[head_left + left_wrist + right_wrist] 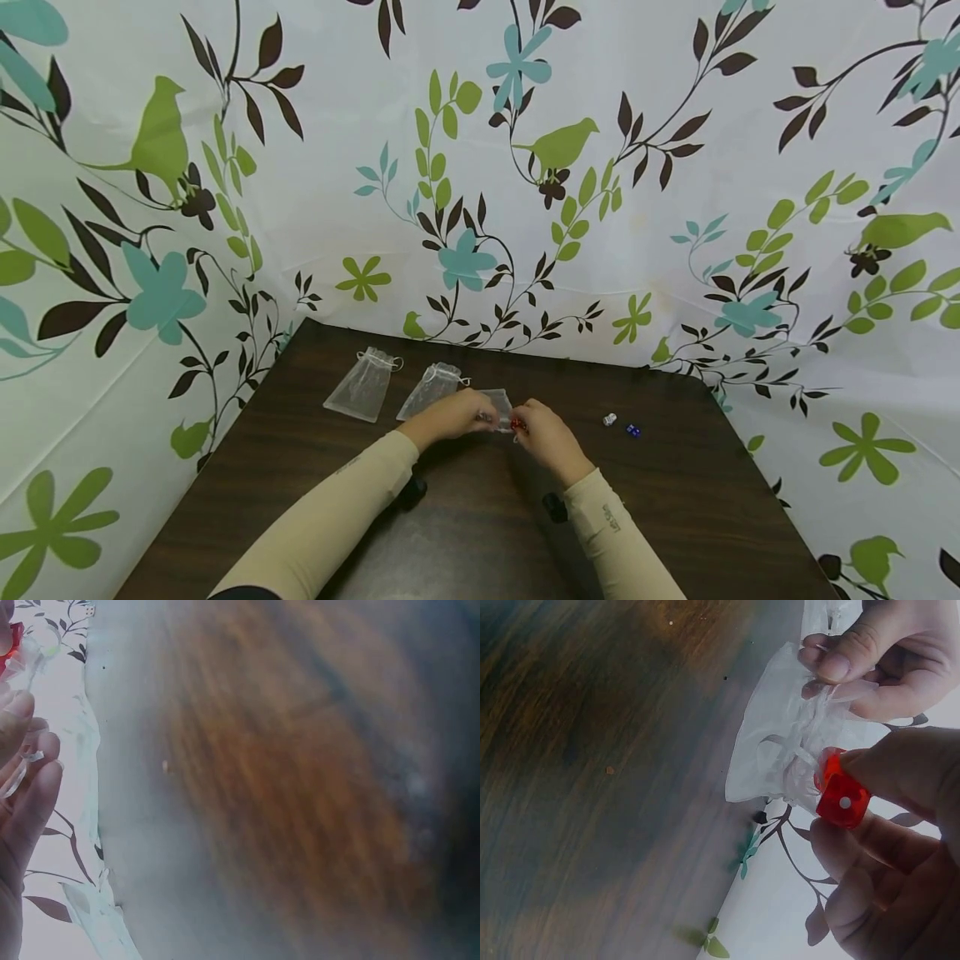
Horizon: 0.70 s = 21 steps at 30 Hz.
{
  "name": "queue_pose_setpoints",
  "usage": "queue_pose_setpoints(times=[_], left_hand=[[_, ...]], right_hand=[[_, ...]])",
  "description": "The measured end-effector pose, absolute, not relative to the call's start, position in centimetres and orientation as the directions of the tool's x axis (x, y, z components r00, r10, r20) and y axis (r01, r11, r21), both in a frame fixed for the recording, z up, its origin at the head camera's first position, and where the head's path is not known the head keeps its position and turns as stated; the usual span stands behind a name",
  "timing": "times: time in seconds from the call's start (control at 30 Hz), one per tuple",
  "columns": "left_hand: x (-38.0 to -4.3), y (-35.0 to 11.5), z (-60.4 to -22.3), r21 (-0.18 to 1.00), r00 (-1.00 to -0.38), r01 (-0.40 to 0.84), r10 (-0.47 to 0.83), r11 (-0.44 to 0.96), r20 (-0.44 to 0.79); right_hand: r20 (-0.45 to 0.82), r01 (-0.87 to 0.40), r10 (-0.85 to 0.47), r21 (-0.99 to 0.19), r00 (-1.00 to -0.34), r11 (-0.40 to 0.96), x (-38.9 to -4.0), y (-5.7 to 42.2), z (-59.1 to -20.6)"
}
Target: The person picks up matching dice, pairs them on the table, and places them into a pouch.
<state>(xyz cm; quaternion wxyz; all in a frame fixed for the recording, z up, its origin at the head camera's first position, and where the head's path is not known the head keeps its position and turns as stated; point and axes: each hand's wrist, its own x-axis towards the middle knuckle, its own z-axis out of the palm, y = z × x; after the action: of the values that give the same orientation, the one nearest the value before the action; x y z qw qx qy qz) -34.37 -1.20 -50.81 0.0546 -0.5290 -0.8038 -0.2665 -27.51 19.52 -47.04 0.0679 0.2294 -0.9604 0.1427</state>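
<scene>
My left hand [459,412] pinches the gathered mouth of a small white sheer drawstring bag [761,735] between thumb and fingers. At that mouth, my right hand [549,438] holds red see-through dice [844,801] between thumb and fingertips. One die shows a single white dot, and another red piece sits behind it, partly covered by the thumb. The dice overlap the bag's gathered opening in the right wrist view. Only the left fingers [34,795] and a bit of red show at the edge of the left wrist view.
Two more sheer drawstring bags, one at far left [360,387] and one beside my left hand [431,390], lie flat on the dark wooden table [465,517]. Clear dice [609,419] and blue dice [633,431] sit at right. A patterned cloth [465,167] hangs behind the table.
</scene>
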Motion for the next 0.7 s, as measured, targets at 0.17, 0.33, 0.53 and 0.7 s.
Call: queue_pose_setpoints(times=[0.17,0.33,0.53,0.7], left_hand=[[-34.43,-1.23,-50.94,0.375,-0.436,0.878,0.819,0.296,0.374],[-34.46,-1.20,-51.04,0.387,-0.438,0.874,0.818,0.292,0.372],[-34.36,-1.26,-51.05,0.375,-0.411,0.889,0.816,0.262,0.407],[-34.21,-1.42,-51.08,0.383,-0.419,0.886,0.807,0.263,0.415]], right_hand=[[0.213,-0.464,-0.424,-0.198,-0.880,0.863,-27.32,19.43,-47.21],[0.224,-0.468,-0.428,-0.178,-0.876,0.866,-27.19,19.47,-47.40],[0.241,-0.480,-0.437,-0.164,-0.867,0.862,-27.11,19.49,-47.48],[0.232,-0.475,-0.434,-0.166,-0.870,0.864,-27.12,19.47,-47.66]])
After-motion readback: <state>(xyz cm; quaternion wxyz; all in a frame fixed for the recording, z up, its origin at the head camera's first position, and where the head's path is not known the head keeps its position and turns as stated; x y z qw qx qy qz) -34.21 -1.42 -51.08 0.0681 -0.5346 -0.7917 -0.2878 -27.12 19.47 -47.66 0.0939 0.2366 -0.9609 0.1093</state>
